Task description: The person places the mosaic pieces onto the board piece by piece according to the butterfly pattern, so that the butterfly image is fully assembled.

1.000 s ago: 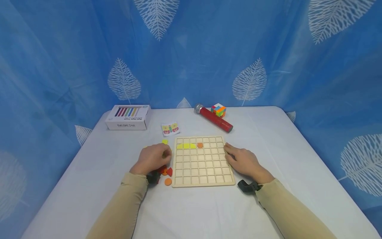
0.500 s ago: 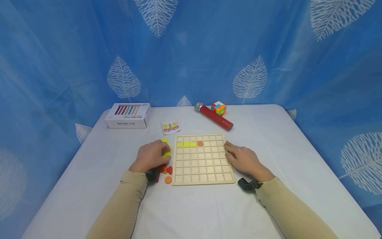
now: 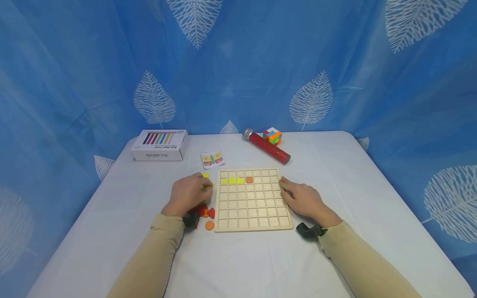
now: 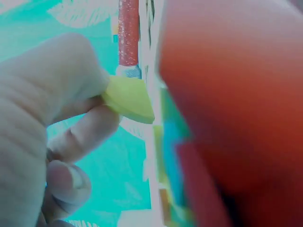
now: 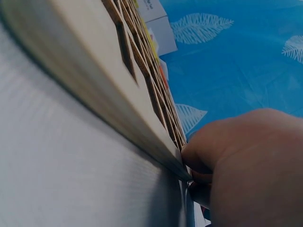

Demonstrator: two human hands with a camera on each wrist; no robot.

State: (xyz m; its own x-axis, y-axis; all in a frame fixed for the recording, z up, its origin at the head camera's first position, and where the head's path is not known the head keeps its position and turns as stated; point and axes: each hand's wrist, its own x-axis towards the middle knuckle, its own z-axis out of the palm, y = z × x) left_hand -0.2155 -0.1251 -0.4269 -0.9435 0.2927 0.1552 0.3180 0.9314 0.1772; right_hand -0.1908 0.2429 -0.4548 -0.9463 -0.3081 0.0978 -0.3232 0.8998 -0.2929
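Note:
My left hand (image 3: pixel 191 193) pinches a yellow piece (image 4: pixel 129 99) with a curved edge between thumb and index finger, just left of the wooden grid board (image 3: pixel 247 207). In the left wrist view its other fingers are curled. Three yellow pieces (image 3: pixel 232 181) and an orange disc (image 3: pixel 249 180) sit in one row near the board's far side. My right hand (image 3: pixel 303 200) rests at the board's right edge, fingertips touching the rim. Another yellow piece (image 3: pixel 205 175) lies beyond the left hand. Red pieces (image 3: pixel 211 212) and a loose orange disc (image 3: pixel 209 225) lie near the left wrist.
A picture card (image 3: pixel 212 159) lies behind the board. Farther back are a white box (image 3: pixel 160 145) at left, a red microphone (image 3: pixel 269 148) and a puzzle cube (image 3: pixel 273 135). White cloth (image 3: pixel 238 269) covers the table; a blue curtain (image 3: pixel 238 74) hangs behind.
My left hand opened its fingers over the yellow pieces, then drew thumb and index finger together on one. The right hand and the board have stayed in place.

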